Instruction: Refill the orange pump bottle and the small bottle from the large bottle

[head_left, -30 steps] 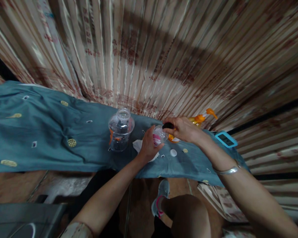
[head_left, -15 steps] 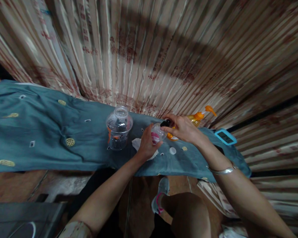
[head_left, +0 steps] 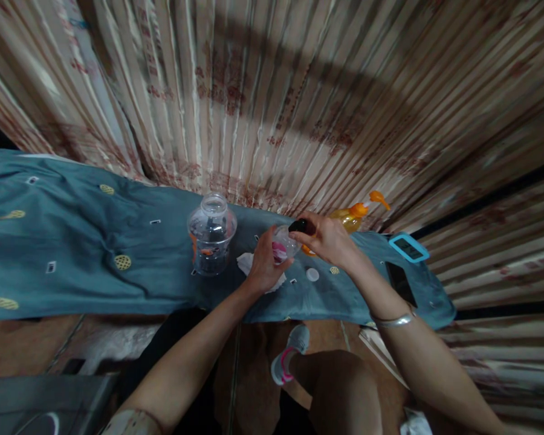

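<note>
My left hand is wrapped round a small clear bottle with a pink label, held just above the blue cloth. My right hand pinches the bottle's black cap at its top. A crumpled white tissue lies under my left hand. A clear glass jar holding dark and orange things stands to the left of the hands. A small white disc lies on the cloth below my right hand.
A blue patterned cloth covers the long surface in front of a striped curtain. An orange pump bottle stands behind my right hand. A blue-framed device and a dark phone lie at the right. My knee and shoe show below.
Both hands and the bottle have shifted slightly left and up in view. My right forearm has moved off the dark phone, which now shows on the cloth.
</note>
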`<act>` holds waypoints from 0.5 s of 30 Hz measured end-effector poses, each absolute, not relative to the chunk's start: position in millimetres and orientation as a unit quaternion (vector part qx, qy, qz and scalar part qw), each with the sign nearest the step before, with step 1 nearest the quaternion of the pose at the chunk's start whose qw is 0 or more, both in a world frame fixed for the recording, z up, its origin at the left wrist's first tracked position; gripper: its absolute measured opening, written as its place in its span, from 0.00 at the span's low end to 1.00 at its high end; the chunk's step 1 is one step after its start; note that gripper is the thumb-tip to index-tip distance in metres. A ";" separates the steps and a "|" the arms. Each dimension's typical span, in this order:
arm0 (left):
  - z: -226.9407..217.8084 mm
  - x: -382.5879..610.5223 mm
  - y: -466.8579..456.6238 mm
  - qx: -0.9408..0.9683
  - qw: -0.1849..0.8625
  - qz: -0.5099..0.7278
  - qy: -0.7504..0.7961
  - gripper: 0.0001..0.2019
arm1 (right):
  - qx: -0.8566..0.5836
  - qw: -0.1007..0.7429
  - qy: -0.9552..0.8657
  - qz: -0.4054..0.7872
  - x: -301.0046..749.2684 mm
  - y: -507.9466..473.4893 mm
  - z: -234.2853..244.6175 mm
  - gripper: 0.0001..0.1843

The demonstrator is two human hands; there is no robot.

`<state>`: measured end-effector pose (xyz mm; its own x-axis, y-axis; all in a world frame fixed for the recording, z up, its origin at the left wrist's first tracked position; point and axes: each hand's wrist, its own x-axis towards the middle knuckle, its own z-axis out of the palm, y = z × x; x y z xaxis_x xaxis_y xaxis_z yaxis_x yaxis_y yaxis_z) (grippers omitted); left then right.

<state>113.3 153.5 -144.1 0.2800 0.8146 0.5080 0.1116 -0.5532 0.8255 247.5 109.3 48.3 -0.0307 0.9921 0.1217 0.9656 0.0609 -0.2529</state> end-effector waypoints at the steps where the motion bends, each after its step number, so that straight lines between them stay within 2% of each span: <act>1: -144.3 113.9 153.6 0.720 0.345 0.508 0.324 0.47 | -0.685 0.143 -0.713 0.045 248.9 109.9 46.4 0.12; 9: -140.4 110.9 154.2 0.723 0.346 0.495 0.337 0.49 | -0.671 0.280 -0.678 0.107 268.8 102.8 20.9 0.35; 15: -139.6 107.8 157.2 0.724 0.348 0.491 0.338 0.50 | -0.625 0.335 -0.677 0.197 257.8 119.0 1.5 0.25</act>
